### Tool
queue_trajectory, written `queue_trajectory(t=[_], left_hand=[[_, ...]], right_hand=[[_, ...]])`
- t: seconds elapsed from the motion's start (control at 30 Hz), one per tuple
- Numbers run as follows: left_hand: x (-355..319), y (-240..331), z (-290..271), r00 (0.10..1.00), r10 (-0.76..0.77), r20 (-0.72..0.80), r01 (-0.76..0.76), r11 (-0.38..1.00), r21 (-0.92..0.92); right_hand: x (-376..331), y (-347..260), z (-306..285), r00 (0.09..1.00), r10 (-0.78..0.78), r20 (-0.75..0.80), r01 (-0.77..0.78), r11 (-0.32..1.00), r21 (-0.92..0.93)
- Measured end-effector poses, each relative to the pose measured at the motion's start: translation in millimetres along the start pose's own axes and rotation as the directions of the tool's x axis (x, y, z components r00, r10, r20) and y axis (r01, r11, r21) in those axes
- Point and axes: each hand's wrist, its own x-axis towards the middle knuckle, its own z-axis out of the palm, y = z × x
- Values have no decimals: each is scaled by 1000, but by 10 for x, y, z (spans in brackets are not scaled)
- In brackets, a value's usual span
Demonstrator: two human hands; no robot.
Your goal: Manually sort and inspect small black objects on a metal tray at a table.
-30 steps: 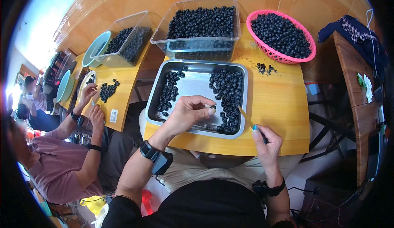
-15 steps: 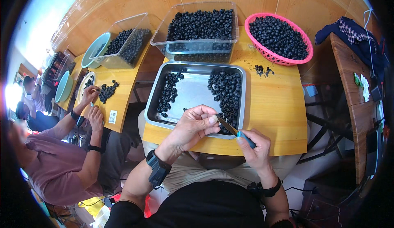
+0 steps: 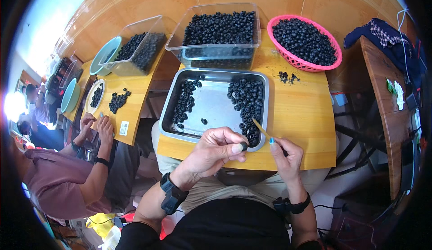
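Note:
My left hand (image 3: 220, 147) is closed, pinching a dark round berry (image 3: 244, 145) between thumb and fingers just over the near edge of a metal tray (image 3: 216, 77). In my right hand (image 3: 288, 156) is a small knife (image 3: 262, 129) with a narrow blade and a blue handle, its tip pointing up and away to the left. The blade is apart from the held berry. Inside the tray, a large heap of dark berries (image 3: 246, 99) lies along the right side and a smaller group (image 3: 183, 101) along the left. One loose berry (image 3: 204, 121) sits between them.
Behind the tray stand a clear plastic bin (image 3: 213, 52) and a pink basket (image 3: 306, 65), both full of dark berries. Small dark scraps (image 3: 288, 77) lie near the basket. A co-worker (image 3: 67, 178) sits at a neighbouring table on the left. A wooden side table (image 3: 382, 83) stands right.
The knife has come away from the berry, moving right with its blade now tilted upward. My left hand has lowered slightly toward me, still pinching a berry. The co-worker's hands drew back.

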Motion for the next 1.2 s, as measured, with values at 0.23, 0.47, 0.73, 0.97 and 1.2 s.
queue_trajectory(t=[0.23, 0.47, 0.73, 0.97, 1.2], left_hand=[[-3, 136, -183, 981, 58, -185, 18, 923, 385], [-24, 461, -421, 957, 228, -177, 142, 162, 977], [-54, 732, -840, 971, 145, -188, 215, -196, 957], [-11, 973, -914, 982, 71, -173, 186, -472, 862], [113, 865, -708, 988, 109, -107, 136, -315, 939]], right_hand=[[-5, -135, -43, 997, 28, 71, -29, 999, 16], [-49, -8, -91, 999, 52, 3, -52, 998, -17], [-50, 22, -146, 998, 56, -19, -56, 998, -38], [-71, 93, -208, 996, 60, -72, -63, 997, -36], [-68, 97, -240, 994, 60, -86, -64, 997, -44]])
